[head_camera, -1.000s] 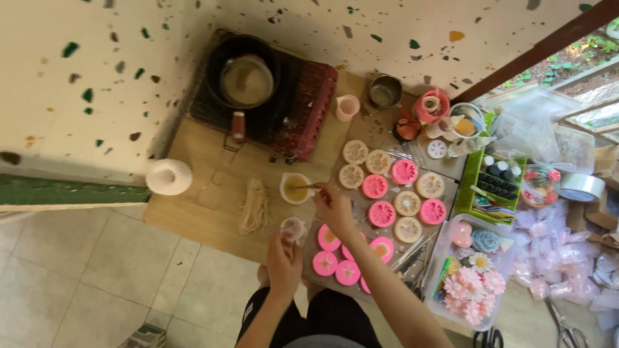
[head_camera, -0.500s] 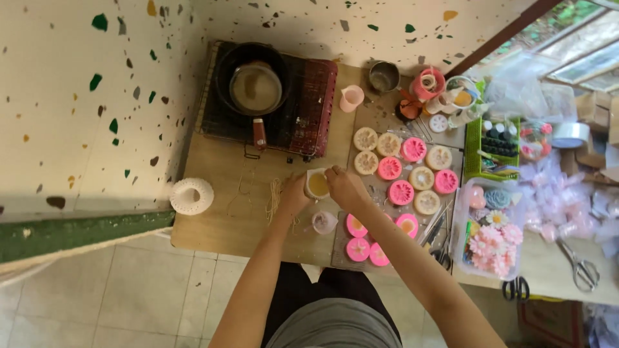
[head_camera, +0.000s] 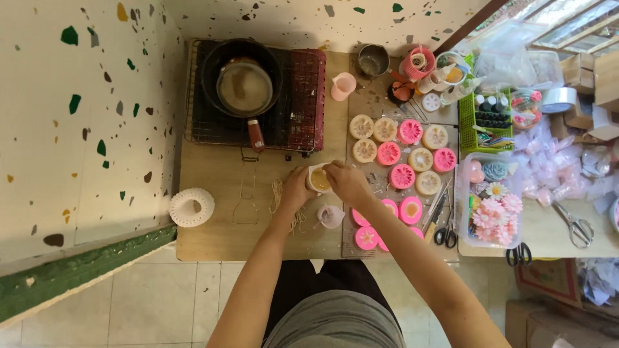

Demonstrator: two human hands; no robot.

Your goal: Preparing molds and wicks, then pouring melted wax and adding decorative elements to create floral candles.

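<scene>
A pan sits on a stove. Pink moulds fill a mat. Scissors lie just beside them.

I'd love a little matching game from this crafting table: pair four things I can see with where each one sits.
Things:
1. Black pan with a brown handle
2. White openwork ring
3. Small white cup of yellow liquid
4. Black-handled scissors

Places:
A. Between the left hand and right hand
B. At the table's near right edge
C. On the dark red stove
D. At the table's left edge, beside the speckled wall

Pairs: 1-C, 2-D, 3-A, 4-B
</scene>
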